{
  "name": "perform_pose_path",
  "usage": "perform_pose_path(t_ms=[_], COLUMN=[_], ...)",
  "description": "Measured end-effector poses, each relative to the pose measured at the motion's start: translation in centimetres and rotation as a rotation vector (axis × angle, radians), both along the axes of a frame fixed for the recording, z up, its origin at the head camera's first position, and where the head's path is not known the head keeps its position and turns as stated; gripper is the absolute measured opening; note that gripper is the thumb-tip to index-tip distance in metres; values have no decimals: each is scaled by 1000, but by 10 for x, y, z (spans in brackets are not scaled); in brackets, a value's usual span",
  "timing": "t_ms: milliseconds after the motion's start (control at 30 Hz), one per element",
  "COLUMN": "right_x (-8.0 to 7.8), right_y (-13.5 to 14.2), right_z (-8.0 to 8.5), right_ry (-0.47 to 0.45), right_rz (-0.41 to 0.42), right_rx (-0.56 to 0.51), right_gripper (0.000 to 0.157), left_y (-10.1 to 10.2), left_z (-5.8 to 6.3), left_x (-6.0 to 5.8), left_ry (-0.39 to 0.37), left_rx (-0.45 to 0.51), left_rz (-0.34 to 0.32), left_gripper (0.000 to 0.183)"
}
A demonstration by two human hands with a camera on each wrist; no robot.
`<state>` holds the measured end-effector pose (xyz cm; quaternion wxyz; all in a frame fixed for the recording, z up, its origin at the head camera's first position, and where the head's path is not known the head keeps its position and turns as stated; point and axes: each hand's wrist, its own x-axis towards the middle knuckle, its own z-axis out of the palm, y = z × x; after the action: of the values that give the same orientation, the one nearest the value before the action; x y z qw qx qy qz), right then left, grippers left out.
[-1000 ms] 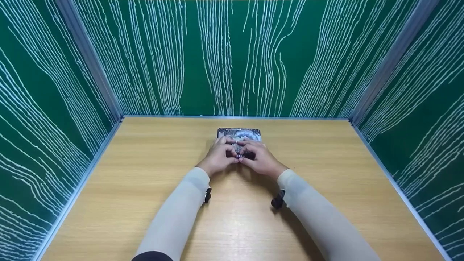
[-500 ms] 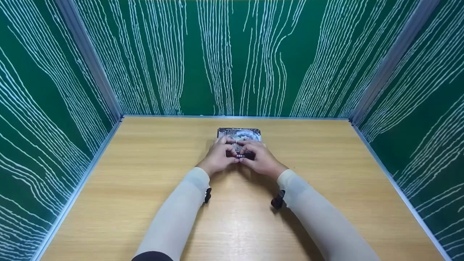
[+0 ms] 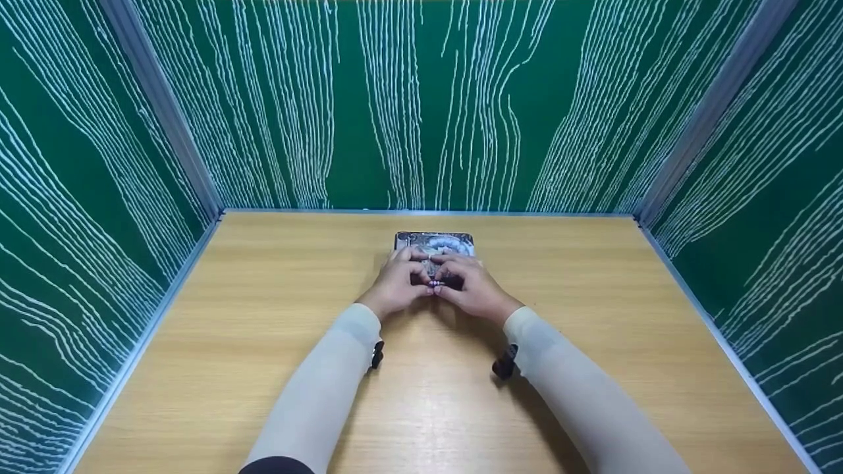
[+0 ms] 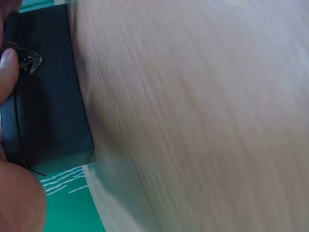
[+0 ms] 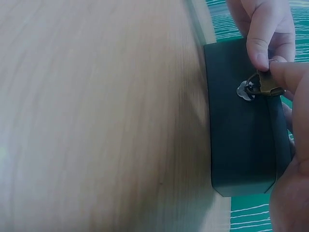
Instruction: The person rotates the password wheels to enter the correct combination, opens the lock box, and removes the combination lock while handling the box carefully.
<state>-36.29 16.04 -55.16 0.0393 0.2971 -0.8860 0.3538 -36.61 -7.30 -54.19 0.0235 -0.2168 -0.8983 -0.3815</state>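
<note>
A dark box (image 5: 241, 140) with a picture-printed lid (image 3: 451, 245) stands near the far side of the table. On its front is a brass clasp (image 5: 268, 87), with a wire loop at a silver flower-shaped plate (image 5: 244, 91). My left hand (image 3: 398, 280) lies over the lid's left side, thumb and fingertip at the clasp's edge. From the other side my right hand (image 3: 471, 283) pinches the clasp, its thumb beside the left thumb. Both hands have fingers resting on the lid. The fingers cover part of the clasp and much of the lid.
The wooden table (image 3: 421, 395) spreads around the box. Green walls with white wavy lines (image 3: 342, 105) enclose it at the back and both sides. Black wrist mounts (image 3: 505, 362) hang under the sleeves.
</note>
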Motion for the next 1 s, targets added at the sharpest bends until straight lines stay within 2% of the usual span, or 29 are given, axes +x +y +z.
perform_pose_path(t_ms=[300,567,1000], right_x=[-1,-1,-1], right_y=[0,-2,-1], right_z=[-2,-2,1], right_ry=[42,36,28], right_rz=[10,-11,-13], right_rx=[-15,-5,42], right_gripper=[25,21,18], left_y=[1,1,2], left_z=[1,1,-1], left_x=[1,1,-1], left_ry=[19,18,-31], left_rx=[-1,2,-9], left_rz=[-7,-3,21], left_gripper=[14,15,16])
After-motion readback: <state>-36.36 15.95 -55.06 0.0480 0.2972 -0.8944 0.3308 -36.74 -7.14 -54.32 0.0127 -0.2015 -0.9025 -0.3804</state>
